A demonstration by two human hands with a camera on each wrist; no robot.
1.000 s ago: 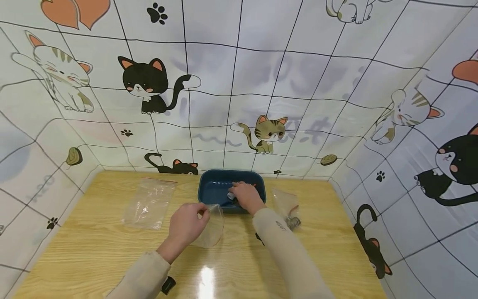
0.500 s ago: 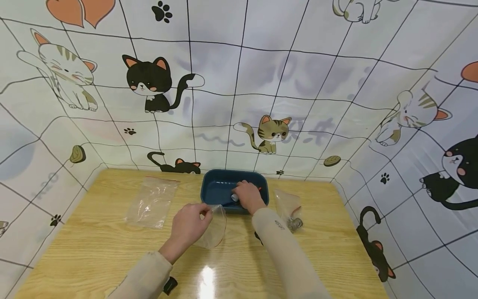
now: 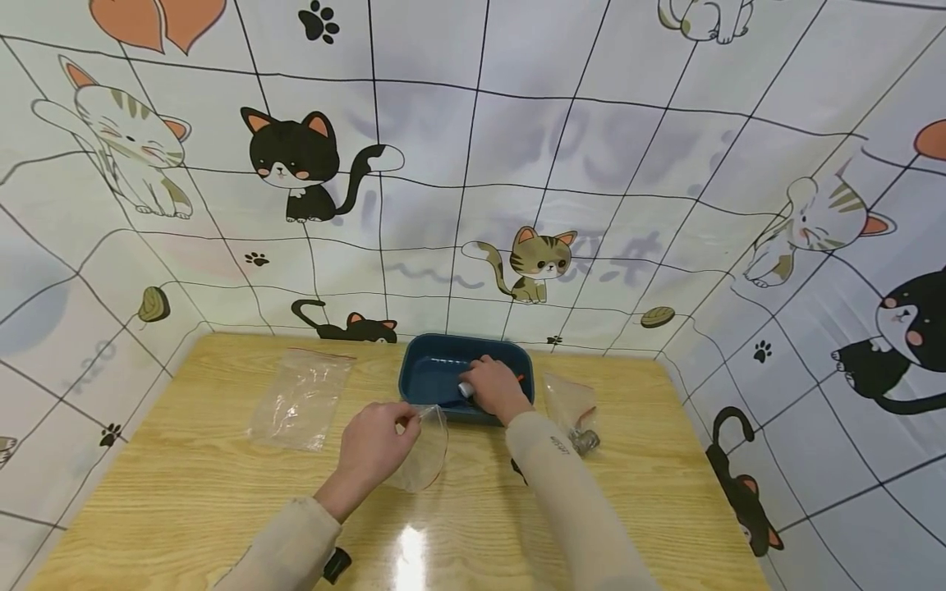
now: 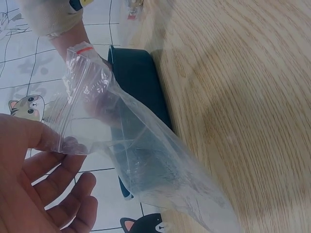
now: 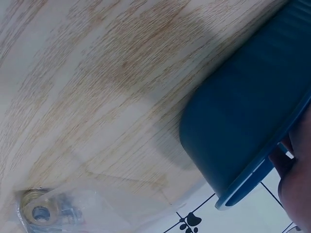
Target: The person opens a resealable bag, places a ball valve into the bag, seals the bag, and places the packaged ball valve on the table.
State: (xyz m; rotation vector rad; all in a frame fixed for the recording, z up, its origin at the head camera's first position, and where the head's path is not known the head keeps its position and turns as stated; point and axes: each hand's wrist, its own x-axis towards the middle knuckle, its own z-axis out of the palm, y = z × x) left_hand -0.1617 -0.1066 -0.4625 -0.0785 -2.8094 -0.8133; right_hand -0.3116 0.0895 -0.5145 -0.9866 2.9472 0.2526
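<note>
My left hand (image 3: pixel 373 443) pinches the zip edge of a clear plastic zip bag (image 3: pixel 420 460) between thumb and forefinger. In the left wrist view the bag (image 4: pixel 155 165) hangs down from the pinch, see-through and with nothing visible inside. My right hand (image 3: pixel 495 387) reaches down into the dark blue plastic bin (image 3: pixel 421 402), fingers bent and largely hidden. A small whitish-grey cylindrical piece (image 3: pixel 466 390) shows at its fingertips; I cannot tell whether they grip it. Something small and red (image 3: pixel 521 378) shows beside the hand, inside the bin.
Right of the bin lies a zip bag (image 3: pixel 565 402) with metal ring-shaped pieces (image 5: pixel 41 211) in it. Another clear zip bag (image 3: pixel 303 402) lies flat at the left. A small black object (image 3: pixel 337 565) sits by my left sleeve. A cat-print wall covering (image 3: pixel 421 205) rises behind the table.
The head view shifted slightly early on. My right hand has moved a little rightward within the bin; the left hand keeps its pinch on the zip bag.
</note>
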